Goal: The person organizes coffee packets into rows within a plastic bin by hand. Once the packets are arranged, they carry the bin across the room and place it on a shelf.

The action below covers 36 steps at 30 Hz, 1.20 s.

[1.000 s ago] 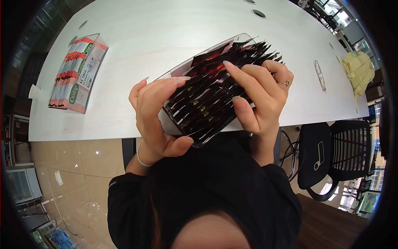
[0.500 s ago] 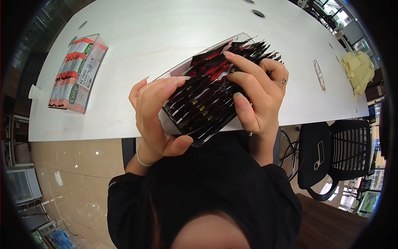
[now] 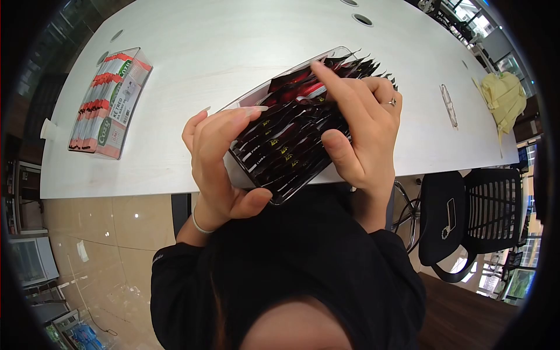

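A clear plastic box (image 3: 256, 96) lies slantwise at the table's near edge, packed with a row of glossy black sachets (image 3: 291, 140) with red and yellow print. My left hand (image 3: 219, 146) grips the box's near left end, fingers along the far side and thumb by the near corner. Over the sachets, my right hand (image 3: 364, 116) has its index finger stretched to the far side of the row, touching the sachet tops. Its thumb stays apart from the fingers, and nothing shows pinched between them. The other right fingers are bent and partly hide the sachets at the right end.
Another clear box (image 3: 150, 71) with red and white Cozy sachets (image 3: 102, 108) stands at the left of the white table (image 3: 192, 35). To the right lie a narrow clear object (image 3: 448, 106) and yellow cloth (image 3: 504, 102). A black chair (image 3: 446, 216) stands at right.
My right hand's index finger has shifted slightly towards the far side of the sachets, and its thumb has moved a little left. My left hand and the box have stayed put.
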Each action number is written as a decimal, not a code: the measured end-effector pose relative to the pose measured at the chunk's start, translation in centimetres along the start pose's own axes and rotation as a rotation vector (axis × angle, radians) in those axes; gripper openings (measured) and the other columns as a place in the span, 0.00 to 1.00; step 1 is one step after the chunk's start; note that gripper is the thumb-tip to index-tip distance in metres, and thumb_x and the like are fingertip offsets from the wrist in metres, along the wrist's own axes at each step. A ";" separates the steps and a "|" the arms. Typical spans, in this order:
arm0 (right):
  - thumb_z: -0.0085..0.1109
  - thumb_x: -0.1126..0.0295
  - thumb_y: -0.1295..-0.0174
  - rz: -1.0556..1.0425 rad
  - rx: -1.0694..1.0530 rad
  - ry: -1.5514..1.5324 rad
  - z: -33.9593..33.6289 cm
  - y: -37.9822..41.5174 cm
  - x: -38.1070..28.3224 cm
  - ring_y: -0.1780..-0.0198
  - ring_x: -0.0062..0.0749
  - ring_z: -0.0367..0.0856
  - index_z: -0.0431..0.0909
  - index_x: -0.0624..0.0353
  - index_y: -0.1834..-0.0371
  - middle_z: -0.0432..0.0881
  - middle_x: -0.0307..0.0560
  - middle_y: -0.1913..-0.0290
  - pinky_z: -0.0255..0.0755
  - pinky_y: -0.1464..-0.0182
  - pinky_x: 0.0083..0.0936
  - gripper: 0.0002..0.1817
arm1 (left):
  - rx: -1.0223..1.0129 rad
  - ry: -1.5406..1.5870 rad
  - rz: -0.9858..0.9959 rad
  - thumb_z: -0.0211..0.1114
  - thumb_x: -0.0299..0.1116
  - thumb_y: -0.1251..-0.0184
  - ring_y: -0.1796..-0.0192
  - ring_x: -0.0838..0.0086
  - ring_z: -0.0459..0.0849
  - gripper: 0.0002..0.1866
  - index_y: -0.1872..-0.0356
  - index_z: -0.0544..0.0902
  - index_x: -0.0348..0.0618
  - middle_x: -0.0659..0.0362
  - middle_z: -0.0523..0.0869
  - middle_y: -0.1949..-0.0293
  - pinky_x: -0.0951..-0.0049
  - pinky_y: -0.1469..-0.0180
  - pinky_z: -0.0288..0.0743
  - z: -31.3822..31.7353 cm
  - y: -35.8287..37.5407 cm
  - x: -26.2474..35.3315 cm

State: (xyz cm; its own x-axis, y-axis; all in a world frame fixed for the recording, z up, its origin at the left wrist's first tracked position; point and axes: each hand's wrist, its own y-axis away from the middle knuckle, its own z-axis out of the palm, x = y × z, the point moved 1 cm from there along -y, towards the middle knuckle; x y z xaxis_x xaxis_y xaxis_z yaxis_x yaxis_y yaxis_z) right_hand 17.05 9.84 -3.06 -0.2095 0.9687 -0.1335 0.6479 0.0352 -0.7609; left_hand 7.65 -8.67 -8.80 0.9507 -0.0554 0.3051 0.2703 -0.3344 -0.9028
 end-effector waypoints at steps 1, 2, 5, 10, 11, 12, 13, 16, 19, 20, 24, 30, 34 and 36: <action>0.61 0.46 0.46 0.000 0.001 0.000 0.1 0.0 0.1 0.62 0.33 0.71 0.84 0.54 0.53 0.81 0.36 0.63 0.56 0.55 0.31 0.26 | -0.003 0.000 -0.003 0.54 0.64 0.35 0.46 0.62 0.81 0.39 0.39 0.69 0.36 0.50 0.84 0.48 0.55 0.34 0.52 0.0 0.0 0.0; 0.61 0.45 0.46 -0.028 0.018 0.017 0.3 0.0 0.3 0.62 0.33 0.71 0.84 0.54 0.54 0.81 0.35 0.63 0.56 0.55 0.31 0.26 | -0.002 -0.001 -0.002 0.54 0.64 0.35 0.46 0.62 0.81 0.39 0.39 0.69 0.36 0.50 0.84 0.48 0.55 0.34 0.52 -0.1 0.0 0.0; 0.61 0.45 0.46 -0.065 0.051 0.036 0.5 0.2 0.4 0.62 0.32 0.71 0.84 0.53 0.58 0.80 0.35 0.62 0.56 0.57 0.31 0.24 | -0.009 0.005 -0.002 0.54 0.64 0.35 0.46 0.62 0.81 0.39 0.39 0.69 0.36 0.51 0.83 0.48 0.55 0.34 0.51 -0.1 -0.1 0.0; 0.63 0.49 0.48 -0.055 0.104 0.028 0.7 0.3 0.2 0.62 0.32 0.71 0.85 0.52 0.66 0.81 0.35 0.61 0.57 0.57 0.31 0.18 | -0.008 0.009 -0.002 0.54 0.64 0.35 0.46 0.62 0.81 0.39 0.39 0.69 0.36 0.51 0.83 0.48 0.55 0.34 0.52 0.0 0.0 -0.1; 0.57 0.51 0.46 -0.028 0.075 0.033 0.6 0.3 0.0 0.62 0.34 0.70 0.85 0.54 0.64 0.82 0.38 0.57 0.58 0.54 0.31 0.19 | -0.008 0.009 -0.002 0.54 0.64 0.35 0.46 0.62 0.81 0.39 0.39 0.69 0.36 0.51 0.83 0.48 0.55 0.34 0.52 0.0 0.0 -0.1; 0.51 0.53 0.44 -0.002 0.046 0.039 0.6 0.2 0.0 0.61 0.36 0.68 0.85 0.56 0.63 0.84 0.42 0.54 0.59 0.51 0.31 0.20 | -0.007 0.007 -0.003 0.54 0.64 0.35 0.46 0.62 0.81 0.39 0.39 0.69 0.36 0.51 0.83 0.48 0.55 0.34 0.52 0.0 0.0 0.0; 0.51 0.53 0.44 -0.002 0.046 0.040 0.6 0.2 0.1 0.61 0.36 0.68 0.85 0.56 0.63 0.84 0.42 0.54 0.59 0.51 0.31 0.20 | -0.007 0.007 -0.003 0.54 0.64 0.35 0.46 0.62 0.81 0.39 0.39 0.69 0.36 0.51 0.83 0.48 0.55 0.34 0.52 0.0 -0.1 0.0; 0.63 0.55 0.50 -0.039 0.076 0.005 0.6 -0.1 0.3 0.64 0.33 0.70 0.84 0.52 0.70 0.85 0.37 0.52 0.58 0.61 0.29 0.13 | -0.007 0.005 -0.006 0.54 0.64 0.35 0.46 0.62 0.81 0.38 0.39 0.69 0.36 0.51 0.83 0.48 0.56 0.34 0.52 0.0 0.0 0.0; 0.62 0.57 0.51 -0.021 -0.008 -0.017 0.0 -0.4 0.2 0.65 0.33 0.69 0.83 0.52 0.70 0.86 0.38 0.49 0.58 0.62 0.28 0.12 | -0.012 0.006 -0.005 0.54 0.64 0.34 0.46 0.62 0.81 0.39 0.39 0.69 0.36 0.50 0.83 0.48 0.55 0.35 0.53 0.0 -0.1 0.0; 0.62 0.56 0.51 -0.016 -0.030 -0.018 -0.1 -0.4 0.1 0.66 0.33 0.69 0.83 0.53 0.70 0.86 0.38 0.49 0.58 0.62 0.28 0.13 | -0.014 0.007 -0.005 0.54 0.64 0.34 0.46 0.62 0.81 0.39 0.39 0.69 0.36 0.50 0.83 0.48 0.55 0.35 0.53 0.0 0.0 0.0; 0.62 0.55 0.51 -0.015 -0.061 -0.022 -0.3 -0.6 0.1 0.65 0.33 0.69 0.82 0.53 0.68 0.86 0.37 0.51 0.58 0.62 0.29 0.14 | -0.004 0.003 0.000 0.53 0.63 0.34 0.47 0.62 0.81 0.39 0.39 0.69 0.36 0.50 0.83 0.48 0.55 0.35 0.54 0.0 0.0 0.0; 0.62 0.50 0.49 -0.061 -0.036 0.035 0.1 -0.4 0.5 0.63 0.34 0.71 0.82 0.54 0.64 0.85 0.35 0.55 0.57 0.55 0.30 0.19 | -0.007 0.008 -0.007 0.53 0.64 0.34 0.47 0.61 0.81 0.39 0.39 0.69 0.36 0.49 0.83 0.47 0.54 0.35 0.54 0.1 0.0 0.0; 0.63 0.48 0.48 -0.065 0.187 -0.046 0.5 0.5 0.9 0.57 0.36 0.75 0.82 0.58 0.56 0.85 0.42 0.52 0.57 0.47 0.30 0.25 | -0.007 0.012 -0.001 0.53 0.64 0.34 0.47 0.61 0.81 0.39 0.39 0.69 0.36 0.50 0.83 0.47 0.54 0.35 0.54 0.1 0.1 -0.1; 0.65 0.53 0.47 -0.055 0.322 -0.111 0.4 1.9 2.0 0.51 0.39 0.76 0.81 0.62 0.52 0.84 0.51 0.49 0.60 0.42 0.31 0.26 | -0.008 0.013 0.002 0.53 0.64 0.34 0.47 0.61 0.81 0.39 0.39 0.69 0.36 0.50 0.83 0.47 0.54 0.35 0.54 0.0 0.1 -0.1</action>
State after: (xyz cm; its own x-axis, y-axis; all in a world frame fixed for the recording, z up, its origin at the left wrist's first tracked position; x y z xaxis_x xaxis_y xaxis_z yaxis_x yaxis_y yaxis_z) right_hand 17.53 11.71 -5.00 -0.3276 0.9342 -0.1414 0.3729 -0.0097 -0.9278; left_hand 7.56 -8.66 -8.97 0.9493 -0.0683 0.3069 0.2667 -0.3420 -0.9011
